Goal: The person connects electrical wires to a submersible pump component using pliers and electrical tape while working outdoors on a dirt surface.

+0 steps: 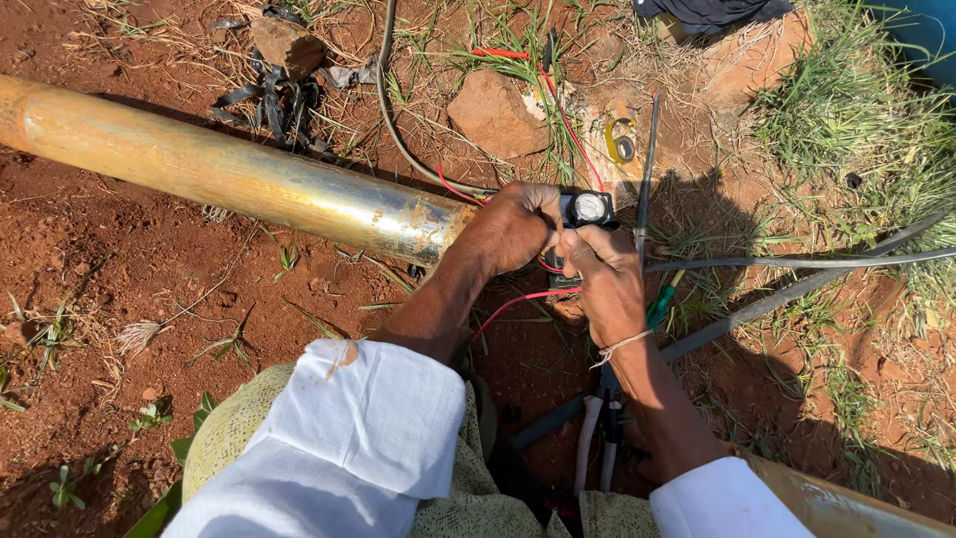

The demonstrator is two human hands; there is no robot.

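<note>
- Red earth, midday light: I look down on my two hands meeting at the near end of the pipe, a long brass-coloured tube that lies across the ground.
- My left hand is closed around the pipe's end, fingers wrapped tight; just past it sits the meter, a small black unit with a round pale face.
- My right hand is curled shut just beside the meter, thumb up against the left hand's fingers; I cannot tell what it pinches, though a green-handled screwdriver lies tucked under its palm.
- Red wires run out from between the hands, one looping below the pipe's end, another climbing past the rock beyond it.
- A grey cable leads off to the side of the pipe's end, and pliers lie on the soil nearer me.
- I judge the step in hand to be work on the wiring at the pipe's end, both hands steadying the meter and leads.
- The next move, I judge, calls for a firm left-hand hold while the right works the thin wires without tugging them loose.
</note>
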